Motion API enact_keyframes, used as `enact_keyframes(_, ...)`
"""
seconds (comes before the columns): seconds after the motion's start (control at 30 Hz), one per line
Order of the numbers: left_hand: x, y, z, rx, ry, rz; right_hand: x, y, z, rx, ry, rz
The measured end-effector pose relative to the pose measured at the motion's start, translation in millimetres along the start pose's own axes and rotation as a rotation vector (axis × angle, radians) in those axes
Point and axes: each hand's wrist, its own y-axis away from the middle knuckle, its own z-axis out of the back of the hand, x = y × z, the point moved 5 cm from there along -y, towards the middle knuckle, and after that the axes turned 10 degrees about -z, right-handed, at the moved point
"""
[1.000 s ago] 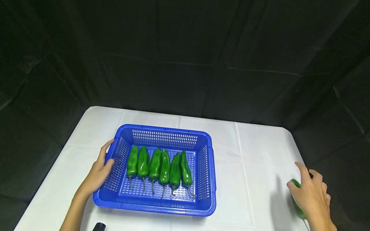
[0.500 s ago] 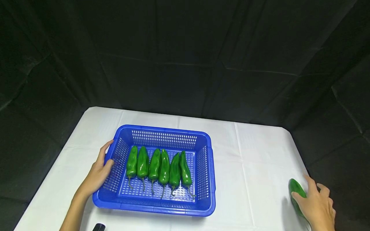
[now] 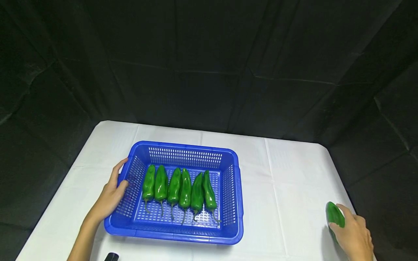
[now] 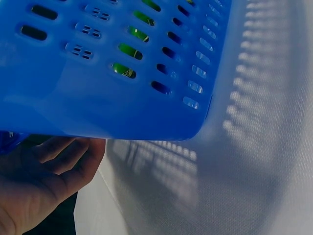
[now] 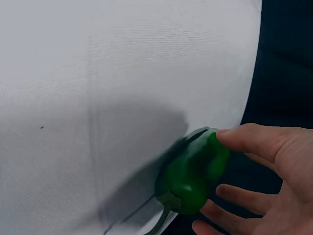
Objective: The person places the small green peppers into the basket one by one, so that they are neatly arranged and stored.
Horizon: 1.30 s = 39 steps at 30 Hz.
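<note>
A blue plastic basket (image 3: 174, 237) with slotted walls stands on the white-covered table. In it several long green peppers (image 3: 197, 194) lie side by side, stems toward the near side. My left hand (image 3: 109, 195) grips the basket's left rim, thumb over the inner side and fingers outside; in the left wrist view curled fingers (image 4: 90, 159) show under the blue edge. At the far right, a single green pepper (image 5: 190, 176) lies near the table's edge. My right hand (image 3: 356, 233) pinches it between thumb and fingers, hiding its stem end in the head view.
White cloth (image 3: 261, 203) covers the table between the basket and the lone pepper. A small black object (image 3: 112, 256) shows at the bottom edge, in front of the basket. Black cloth (image 3: 209, 72) hangs behind and beside the table.
My right hand has moved in around the lone pepper, its thumb and index finger drawing together on it. That pepper, the left hand and the basket have stayed nearly in place.
</note>
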Motion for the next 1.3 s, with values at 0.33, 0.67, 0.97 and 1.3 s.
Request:
enact_keyframes(0.33, -0.5, 0.7, -0.7, -0.001, 0.009, -0.015, -6.3, -5.2, -10.0, 0.004, 0.048, -0.026)
enact_keyframes(0.67, 0.3, 0.6, -0.5, 0.001, 0.011, -0.002, -5.5, -9.3, -12.9, -0.064, 0.056, 0.020)
enact_keyframes(0.97, -0.8, 0.4, -0.3, 0.002, 0.016, -0.004, -0.3, -5.0, -9.8, -0.050, 0.038, 0.007)
enact_keyframes(1.3, -1.0, 0.7, -0.6, 0.001, 0.011, -0.011, 20.2, 8.3, 4.1, -0.052, 0.016, 0.054)
